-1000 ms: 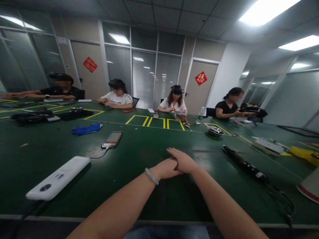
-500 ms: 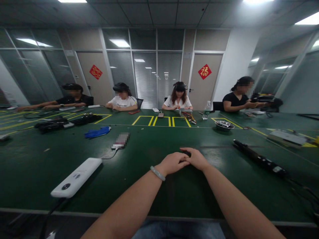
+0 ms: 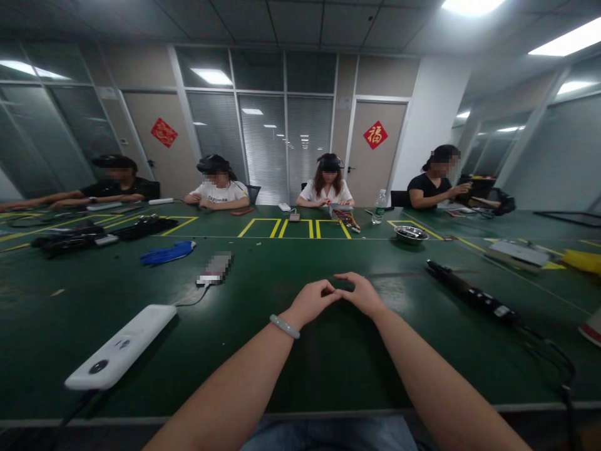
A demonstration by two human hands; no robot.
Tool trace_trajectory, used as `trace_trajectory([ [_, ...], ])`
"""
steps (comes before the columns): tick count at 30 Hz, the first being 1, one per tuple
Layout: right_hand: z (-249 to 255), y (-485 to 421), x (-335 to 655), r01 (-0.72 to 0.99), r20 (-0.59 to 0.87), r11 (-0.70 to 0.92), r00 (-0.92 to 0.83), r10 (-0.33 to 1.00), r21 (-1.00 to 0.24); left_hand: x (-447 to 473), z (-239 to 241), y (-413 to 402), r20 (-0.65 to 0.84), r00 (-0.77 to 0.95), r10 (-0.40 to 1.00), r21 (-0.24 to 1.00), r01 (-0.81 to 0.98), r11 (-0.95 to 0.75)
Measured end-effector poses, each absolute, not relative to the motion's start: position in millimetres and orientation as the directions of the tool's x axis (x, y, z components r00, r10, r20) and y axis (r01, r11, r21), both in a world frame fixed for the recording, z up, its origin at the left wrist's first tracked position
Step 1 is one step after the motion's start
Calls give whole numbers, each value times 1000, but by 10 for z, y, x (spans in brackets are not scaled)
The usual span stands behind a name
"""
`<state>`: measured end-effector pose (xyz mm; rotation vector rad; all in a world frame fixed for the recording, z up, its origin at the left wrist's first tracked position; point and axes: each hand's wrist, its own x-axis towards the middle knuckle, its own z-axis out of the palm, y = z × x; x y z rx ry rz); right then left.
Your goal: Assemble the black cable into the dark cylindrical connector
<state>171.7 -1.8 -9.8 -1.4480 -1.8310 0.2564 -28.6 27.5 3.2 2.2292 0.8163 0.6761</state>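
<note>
My left hand [image 3: 310,302], with a pale green bangle [image 3: 284,326] on its wrist, and my right hand [image 3: 362,293] meet over the green table [image 3: 300,363] in front of me. Both have their fingers curled, and the fingertips touch in a pinch at the middle. Under the arch of the fingers there is a dark gap, and I cannot tell whether anything small is held there. Both forearms rest on the table and reach in from its near edge.
A white oblong device [image 3: 119,347] with a cable lies at the near left, with a phone [image 3: 216,268] and a blue glove [image 3: 166,254] beyond it. A long black tool [image 3: 469,293] lies at the right, a metal bowl [image 3: 408,233] behind it. Several people sit across the table.
My hands lay flat, one over the other; now they are side by side with fingers curled and tips touching. The view has swung slightly.
</note>
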Motion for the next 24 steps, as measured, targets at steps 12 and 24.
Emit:
trace_trajectory([
  [12,2,-120,1661,719,331,356,-183,926,-598,-304,-58,395,236,760,606,740,263,-619],
  [24,108,-206,1488,684,340,425,-266,902,-593,-286,52,244,190,860,474,727,200,-656],
])
